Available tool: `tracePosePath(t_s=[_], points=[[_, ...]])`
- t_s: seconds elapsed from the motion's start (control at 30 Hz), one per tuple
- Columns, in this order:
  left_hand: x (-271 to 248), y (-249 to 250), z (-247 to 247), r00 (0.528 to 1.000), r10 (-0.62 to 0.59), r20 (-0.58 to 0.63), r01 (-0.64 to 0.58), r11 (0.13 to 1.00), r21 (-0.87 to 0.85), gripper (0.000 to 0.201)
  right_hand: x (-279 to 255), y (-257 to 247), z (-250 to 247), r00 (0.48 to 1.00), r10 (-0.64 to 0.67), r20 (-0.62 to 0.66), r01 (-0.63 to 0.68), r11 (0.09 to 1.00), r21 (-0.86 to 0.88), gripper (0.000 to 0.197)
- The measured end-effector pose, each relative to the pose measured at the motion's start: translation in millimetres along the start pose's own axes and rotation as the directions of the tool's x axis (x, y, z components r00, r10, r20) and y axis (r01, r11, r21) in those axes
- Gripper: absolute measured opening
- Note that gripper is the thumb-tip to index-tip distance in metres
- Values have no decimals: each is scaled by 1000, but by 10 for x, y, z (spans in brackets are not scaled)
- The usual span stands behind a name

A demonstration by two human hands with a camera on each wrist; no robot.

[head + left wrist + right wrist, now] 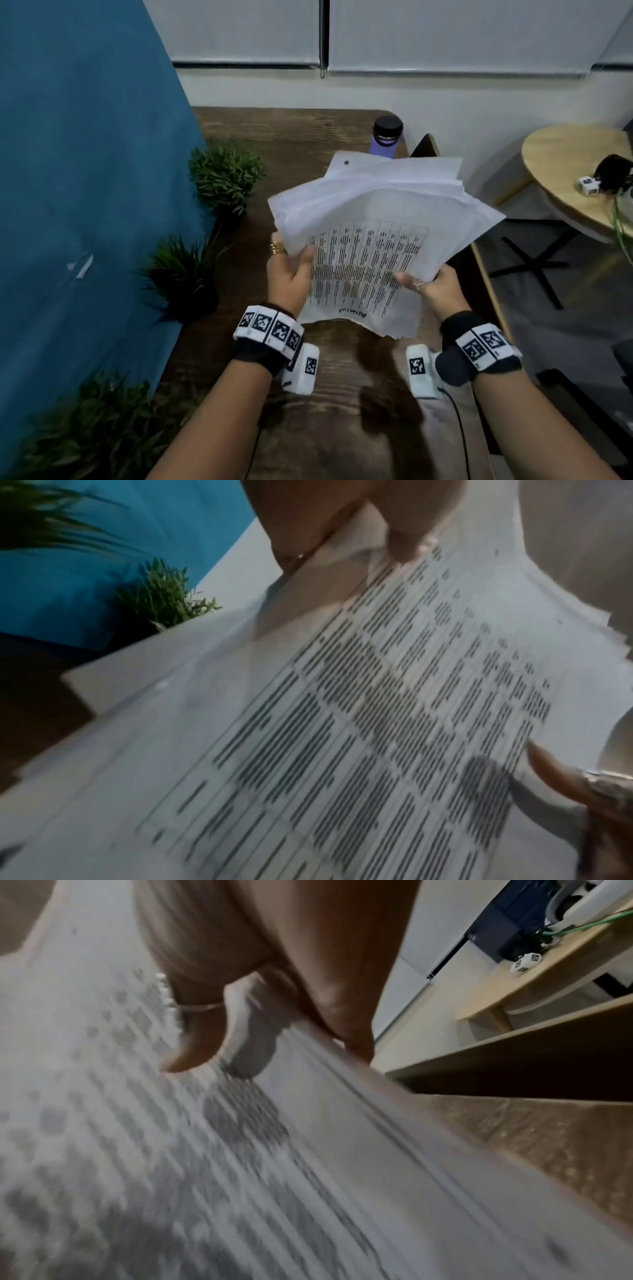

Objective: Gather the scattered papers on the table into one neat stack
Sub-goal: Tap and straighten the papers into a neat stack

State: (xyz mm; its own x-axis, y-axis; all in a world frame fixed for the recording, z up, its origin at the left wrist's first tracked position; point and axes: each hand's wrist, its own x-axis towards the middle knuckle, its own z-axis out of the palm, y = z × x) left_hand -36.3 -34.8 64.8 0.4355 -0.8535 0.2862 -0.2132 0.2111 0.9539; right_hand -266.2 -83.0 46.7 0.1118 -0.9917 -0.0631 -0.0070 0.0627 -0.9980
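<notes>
Head view shows us holding a loose sheaf of white printed paper sheets (pixel 376 240) in the air above the dark wood-grain table (pixel 267 130), our left hand (pixel 291 270) pinching its left edge, thumb on top. Our right hand (pixel 435 284) clamps the right edge, thumb on the printed face, the sheets fanning out unevenly beyond our fingertips. Past them stands 1 lilac bottle with a black cap (pixel 386 137).

White papers (pixel 373 233), top sheet a printed table, fanned unevenly, lifted above the table (pixel 260 130).
</notes>
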Motion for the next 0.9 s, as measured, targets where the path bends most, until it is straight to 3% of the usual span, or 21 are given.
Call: tracePosePath(t_s=[0.1, 0.17, 0.23, 0.27, 0.37, 0.47, 0.57, 0.63, 0.73, 0.83, 0.9], points=[[-4, -56, -49, 995, -56, 80, 59, 998, -35, 40, 18, -71, -61, 1000, -25, 18, 24, 999, 40, 43], [-13, -82, -10, 989, -98, 109, 98, 995, 9, 28, 22, -84, -17, 999, -31, 38, 28, 998, 58, 51], [17, -59, 18, 994, -82, 66, 79, 995, 54, 15, 17, -155, 22, 997, -30, 70, 26, 998, 57, 72], [30, -12, 10, 999, -39, 35, 37, 998, 52, 23, 13, -203, 19, 995, -40, 87, 34, 998, 59, 80], [44, 100, -43, 1000, -10, 1, 10, 1000, -29, 22, 34, -283, -90, 988, -43, 148, 32, 997, 73, 72], [-29, 92, -72, 998, -34, 53, 38, 998, -58, 43, 14, -291, -109, 981, -38, 188, 27, 998, 63, 78], [-72, 43, -81, 995, -96, 5, 96, 987, -127, 35, -29, -307, -51, 978, -36, 205, 23, 998, 66, 79], [-102, 48, -105, 985, -170, -33, 162, 971, -178, 24, -50, -316, -34, 977, -32, 209, 13, 996, 93, 69], [-205, 26, -107, 966, -258, -21, 247, 944, -219, 11, -91, -312, -17, 978, -28, 207, 13, 997, 74, 66], [-252, 9, -41, 971, -239, -27, 232, 958, -168, 15, -110, -328, 37, 985, -34, 172, 25, 998, 53, 77], [-251, 53, -2, 978, -199, -58, 189, 972, -139, 16, -120, -383, 80, 990, -84, 112, 76, 994, 76, 70]])
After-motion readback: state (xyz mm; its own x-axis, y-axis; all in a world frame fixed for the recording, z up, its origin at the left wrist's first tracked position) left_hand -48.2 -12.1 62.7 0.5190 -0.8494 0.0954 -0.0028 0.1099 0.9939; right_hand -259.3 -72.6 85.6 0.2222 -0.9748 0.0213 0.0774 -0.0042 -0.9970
